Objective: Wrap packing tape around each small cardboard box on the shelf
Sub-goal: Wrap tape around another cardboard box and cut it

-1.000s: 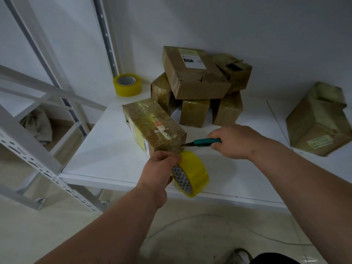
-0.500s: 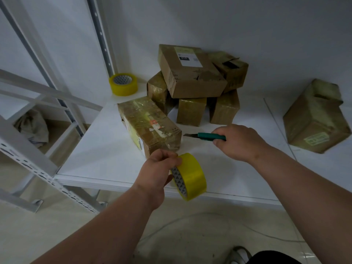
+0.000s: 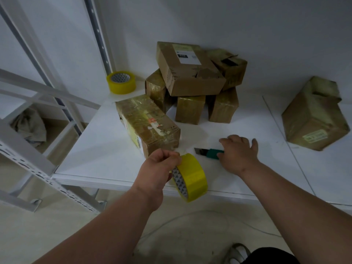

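A long cardboard box (image 3: 146, 122) wrapped in shiny clear tape lies on the white shelf (image 3: 99, 149) near its front edge. Just in front of the box, my left hand (image 3: 158, 168) pinches a yellow tape roll (image 3: 190, 176) that hangs over the shelf edge. To the right, my right hand (image 3: 238, 153) lies flat, fingers spread, over the green handle of a utility knife (image 3: 207, 152) resting on the shelf with its blade out. Behind stands a pile of small boxes (image 3: 190, 73), the bottom ones glossy with tape.
A second yellow tape roll (image 3: 121, 82) sits at the back left corner. A larger box (image 3: 314, 119) stands on the shelf's right section. White slotted shelf rails (image 3: 28, 159) run at left, with a crumpled bag (image 3: 28, 126) behind them. A shoe (image 3: 238, 252) shows on the floor below.
My right hand moved the knife away from the wrapped box, lowered it onto the shelf and opened over it. My left hand with the roll pulled slightly back from the box.
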`<state>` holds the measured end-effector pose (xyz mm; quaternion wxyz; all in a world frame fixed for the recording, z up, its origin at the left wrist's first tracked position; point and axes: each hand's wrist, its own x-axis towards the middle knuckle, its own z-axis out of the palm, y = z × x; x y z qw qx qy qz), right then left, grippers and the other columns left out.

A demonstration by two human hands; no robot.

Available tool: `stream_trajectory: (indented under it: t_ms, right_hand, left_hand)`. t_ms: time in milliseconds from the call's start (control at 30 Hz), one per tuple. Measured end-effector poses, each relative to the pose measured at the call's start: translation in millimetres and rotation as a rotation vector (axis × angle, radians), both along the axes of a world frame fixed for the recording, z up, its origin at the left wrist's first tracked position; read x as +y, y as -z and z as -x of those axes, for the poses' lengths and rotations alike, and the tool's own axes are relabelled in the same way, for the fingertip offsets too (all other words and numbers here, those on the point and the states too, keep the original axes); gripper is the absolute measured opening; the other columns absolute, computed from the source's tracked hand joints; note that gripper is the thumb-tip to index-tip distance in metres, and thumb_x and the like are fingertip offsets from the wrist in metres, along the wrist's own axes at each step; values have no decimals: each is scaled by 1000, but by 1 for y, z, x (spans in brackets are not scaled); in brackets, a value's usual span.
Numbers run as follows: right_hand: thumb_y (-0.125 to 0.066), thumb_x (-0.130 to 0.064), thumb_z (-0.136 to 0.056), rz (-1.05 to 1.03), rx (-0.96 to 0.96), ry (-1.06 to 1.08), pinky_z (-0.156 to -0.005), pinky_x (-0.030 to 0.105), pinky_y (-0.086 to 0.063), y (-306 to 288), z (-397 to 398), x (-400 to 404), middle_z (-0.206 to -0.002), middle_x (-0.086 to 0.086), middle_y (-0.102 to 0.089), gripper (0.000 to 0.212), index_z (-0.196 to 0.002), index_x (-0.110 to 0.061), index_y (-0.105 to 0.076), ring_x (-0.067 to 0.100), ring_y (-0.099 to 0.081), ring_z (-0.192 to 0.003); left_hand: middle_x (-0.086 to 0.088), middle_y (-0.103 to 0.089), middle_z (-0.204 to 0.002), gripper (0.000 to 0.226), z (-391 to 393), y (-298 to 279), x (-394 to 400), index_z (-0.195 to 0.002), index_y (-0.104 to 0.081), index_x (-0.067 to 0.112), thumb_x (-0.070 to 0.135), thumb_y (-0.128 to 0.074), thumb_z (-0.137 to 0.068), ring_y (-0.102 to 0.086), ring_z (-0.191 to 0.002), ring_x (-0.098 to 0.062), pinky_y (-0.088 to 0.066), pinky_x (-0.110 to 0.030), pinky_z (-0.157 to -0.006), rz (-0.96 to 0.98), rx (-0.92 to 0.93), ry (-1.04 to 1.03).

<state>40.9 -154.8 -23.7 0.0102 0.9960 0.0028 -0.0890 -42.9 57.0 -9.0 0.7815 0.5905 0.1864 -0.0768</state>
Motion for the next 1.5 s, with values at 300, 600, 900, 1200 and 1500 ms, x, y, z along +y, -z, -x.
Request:
stream_trajectory:
  t_ms: [300, 600, 900, 1200, 1500]
  right_hand:
    - [-56, -24, -95, -803, 61, -55, -90, 35, -50, -23, 22, 61, -107, -4, -67, 16, -103, -18, -68, 14, -60, -99]
    - [-53, -25, -96, -947, 38, 32, -86, 31, -46, -25, 23, 84, -111, -2, -63, 20, -112, -19, -63, 18, -58, -105]
    - [-44, -31, -98, -394, -204, -351, -107, 44, -27, -21, 1, 109, -156, -5, -29, 50, -147, -34, -34, 27, -29, -137]
    - [-56, -23, -87, -266, -295, -470, -90, 36, -30, -21, -12, 115, -122, 4, -48, 37, -124, -20, -55, 30, -49, -112]
    - [-47, -72, -75, -386, -2, -153, -104, 48, -37, -49, -17, 143, -144, 3, -40, 79, -139, -26, -42, 31, -44, -127]
  left_hand:
    - [-6, -73, -97, 30, 2, 2, 4, -62, -68, 27, 9, -68, -86, -62, -87, -13, -47, -27, -74, -114, -78, -16]
    - [8, -74, -90, 27, -3, -15, 53, -63, -69, 27, 9, -70, -82, -63, -87, -11, -44, -25, -74, -299, -176, -19]
    - [20, -42, -138, 22, -8, -38, 85, -64, -65, 22, 10, -72, -81, -48, -120, -4, -39, -28, -95, -738, -294, 331]
    - [23, -57, -129, 30, -25, -16, 93, -60, -64, 28, 15, -68, -87, -58, -111, -11, -49, -34, -89, -483, -192, 245]
    - [-1, -68, -110, 9, -16, -25, 84, -64, -59, 26, 33, -63, -67, -64, -100, -25, -53, -47, -88, -536, -192, 370]
